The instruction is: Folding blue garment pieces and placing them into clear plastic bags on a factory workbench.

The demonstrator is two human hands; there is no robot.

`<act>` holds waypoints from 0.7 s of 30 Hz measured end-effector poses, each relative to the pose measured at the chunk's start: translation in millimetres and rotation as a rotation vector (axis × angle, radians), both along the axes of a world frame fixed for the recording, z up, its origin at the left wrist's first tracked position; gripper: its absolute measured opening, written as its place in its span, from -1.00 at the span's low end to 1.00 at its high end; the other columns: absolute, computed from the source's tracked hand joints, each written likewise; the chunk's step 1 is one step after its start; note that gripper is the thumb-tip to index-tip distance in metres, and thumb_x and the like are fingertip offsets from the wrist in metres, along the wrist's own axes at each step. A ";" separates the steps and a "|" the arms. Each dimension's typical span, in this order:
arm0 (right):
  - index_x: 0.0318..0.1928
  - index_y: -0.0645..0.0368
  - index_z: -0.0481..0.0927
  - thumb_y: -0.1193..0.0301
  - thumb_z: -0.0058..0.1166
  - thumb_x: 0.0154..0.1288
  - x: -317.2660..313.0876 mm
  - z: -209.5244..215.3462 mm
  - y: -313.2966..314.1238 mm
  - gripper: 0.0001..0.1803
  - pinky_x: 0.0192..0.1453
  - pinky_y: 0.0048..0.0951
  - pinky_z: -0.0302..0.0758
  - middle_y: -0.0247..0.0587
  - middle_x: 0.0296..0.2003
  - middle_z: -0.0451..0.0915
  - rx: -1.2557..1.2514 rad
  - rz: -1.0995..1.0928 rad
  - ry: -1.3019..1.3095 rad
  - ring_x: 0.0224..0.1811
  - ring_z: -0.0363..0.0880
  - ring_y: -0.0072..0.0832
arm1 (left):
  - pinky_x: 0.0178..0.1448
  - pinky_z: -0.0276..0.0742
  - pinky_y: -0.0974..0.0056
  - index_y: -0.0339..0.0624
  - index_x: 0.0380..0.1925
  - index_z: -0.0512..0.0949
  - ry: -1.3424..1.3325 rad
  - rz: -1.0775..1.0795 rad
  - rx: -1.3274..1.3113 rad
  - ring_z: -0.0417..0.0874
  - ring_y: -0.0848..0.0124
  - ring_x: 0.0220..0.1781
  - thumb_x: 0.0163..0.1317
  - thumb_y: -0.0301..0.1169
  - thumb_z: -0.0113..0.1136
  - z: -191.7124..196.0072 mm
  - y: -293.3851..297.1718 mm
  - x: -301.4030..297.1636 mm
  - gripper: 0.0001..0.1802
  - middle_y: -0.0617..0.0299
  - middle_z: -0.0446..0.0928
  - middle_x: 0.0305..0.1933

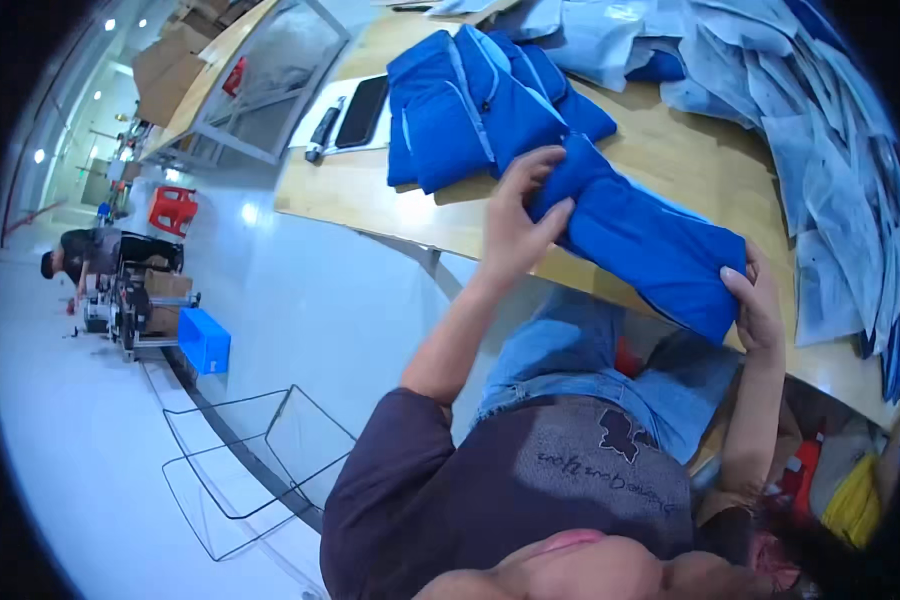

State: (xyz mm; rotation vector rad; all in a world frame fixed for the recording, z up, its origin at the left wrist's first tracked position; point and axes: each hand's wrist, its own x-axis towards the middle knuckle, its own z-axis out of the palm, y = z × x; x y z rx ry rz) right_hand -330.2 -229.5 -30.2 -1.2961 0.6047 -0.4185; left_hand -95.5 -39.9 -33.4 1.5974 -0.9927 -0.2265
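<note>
Blue folded garment [642,248] is held between both hands over the near edge of the wooden table [690,165], one end at each hand. Left hand [518,222] has its fingers closed over the upper end, thumb under, pinching the fabric. Right hand [757,300] has its fingers curled round the lower end, clamped on it. I read this as mid-fold: the piece is already a tight bundle and is being squared up. A stack of blue garments [480,105] lies just beyond it on the table, a heap of pale grey-blue bags [820,150] to the right, a dark phone [362,110] to the left. My guess for the next move: keep both grips firm so the fold doesn't spring open, then set the bundle flat.
</note>
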 end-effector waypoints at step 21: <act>0.12 0.04 0.39 0.39 0.11 -0.05 3.4 -12.8 -104.3 -0.40 0.14 -0.20 0.23 -0.12 0.11 0.31 -1.731 -0.731 0.653 0.12 0.28 -0.17 | 0.39 -0.20 -0.06 0.01 0.32 0.17 -1.182 0.494 0.652 -0.07 0.18 0.49 0.30 0.03 -0.12 -54.6 -3.2 125.3 -0.35 0.17 0.03 0.45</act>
